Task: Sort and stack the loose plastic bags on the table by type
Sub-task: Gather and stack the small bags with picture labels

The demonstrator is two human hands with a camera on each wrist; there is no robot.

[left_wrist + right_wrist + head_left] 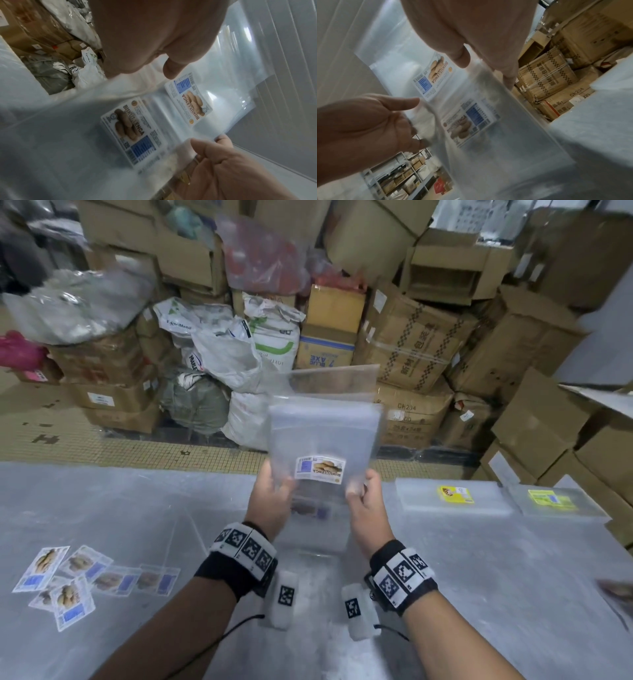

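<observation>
Bundle: clear bags (pixel 325 436) with a biscuit label, held upright above the table (pixel 137 501), likely to square their edges before stacking.
Left hand (pixel 272 494): thumb and fingers clamped on the lower left edge.
Right hand (pixel 363 501): pinching the lower right edge.
Stacks: yellow-label stack (pixel 452 498) and green-label stack (pixel 551 503) far right.
Loose: biscuit bags (pixel 78 577) at left; count unclear.

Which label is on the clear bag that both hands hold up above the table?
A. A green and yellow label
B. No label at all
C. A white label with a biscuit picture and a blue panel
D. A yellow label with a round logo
C: the held bag carries a white label with biscuits and a blue panel, and the left hand and right hand grip its lower corners.
</observation>
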